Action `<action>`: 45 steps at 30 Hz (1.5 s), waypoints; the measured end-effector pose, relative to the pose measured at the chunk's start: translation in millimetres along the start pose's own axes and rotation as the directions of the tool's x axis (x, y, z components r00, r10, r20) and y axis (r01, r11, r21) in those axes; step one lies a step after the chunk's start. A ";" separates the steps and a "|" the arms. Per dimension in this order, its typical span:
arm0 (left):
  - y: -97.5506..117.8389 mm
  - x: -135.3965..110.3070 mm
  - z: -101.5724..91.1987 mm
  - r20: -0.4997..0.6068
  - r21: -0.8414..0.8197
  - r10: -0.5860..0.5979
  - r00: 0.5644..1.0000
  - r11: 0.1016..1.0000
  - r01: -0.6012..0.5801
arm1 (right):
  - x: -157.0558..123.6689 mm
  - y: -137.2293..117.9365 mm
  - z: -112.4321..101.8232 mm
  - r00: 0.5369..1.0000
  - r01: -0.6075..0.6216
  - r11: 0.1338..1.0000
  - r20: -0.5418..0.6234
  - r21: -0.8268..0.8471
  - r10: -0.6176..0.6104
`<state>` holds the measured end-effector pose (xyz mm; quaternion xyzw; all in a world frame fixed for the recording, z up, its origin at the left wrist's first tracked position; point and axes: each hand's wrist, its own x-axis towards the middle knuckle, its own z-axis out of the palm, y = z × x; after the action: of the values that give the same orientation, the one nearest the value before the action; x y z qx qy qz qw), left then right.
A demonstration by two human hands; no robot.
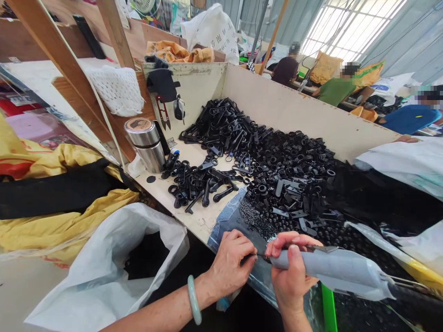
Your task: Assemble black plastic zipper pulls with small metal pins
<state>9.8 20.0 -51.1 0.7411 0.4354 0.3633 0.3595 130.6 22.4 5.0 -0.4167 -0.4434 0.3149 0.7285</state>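
My right hand [292,265] is wrapped round a grey electric screwdriver [341,272], its tip pointing left. Thumb and fingers of my left hand [235,260] pinch a small dark piece at that tip; most of the piece is hidden, so its kind does not show. A pale green bangle [194,299] circles my left wrist. Just beyond my hands lie many tiny metal screws [258,216] on a denim cloth [224,221]. Black plastic parts with ringed ends [204,182] are spread on the bench to the left, and a heap of black ring-shaped parts [290,157] rises behind.
A steel thermos [148,147] stands at the bench's left edge, near hanging red thread snips [163,113]. An open white sack [104,258] is at lower left. Pale boards [304,99] wall the bench. Several people sit beyond, one in a green shirt [335,92].
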 end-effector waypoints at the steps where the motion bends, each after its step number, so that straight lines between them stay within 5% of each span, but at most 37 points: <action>1: 0.1 -0.1 0.0 -0.001 -0.001 0.001 1.000 1.000 -0.001 | -0.5 0.6 0.0 1.000 -0.005 1.000 -0.001 -0.002 0.005; 18: -4.5 -3.8 1.6 -0.019 -0.023 0.009 1.000 1.000 -0.009 | -3.5 5.2 -2.3 0.999 -0.012 1.000 0.034 -0.008 0.012; 45: -11.0 -5.9 4.0 -0.014 -0.020 0.038 0.999 0.999 -0.039 | 3.3 16.1 -0.5 0.965 -0.065 0.982 0.240 -0.180 0.108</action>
<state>6.9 17.8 -63.6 0.7431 0.4197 0.3798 0.3570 131.0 32.3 -8.2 -0.4536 -0.5380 0.3572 0.6142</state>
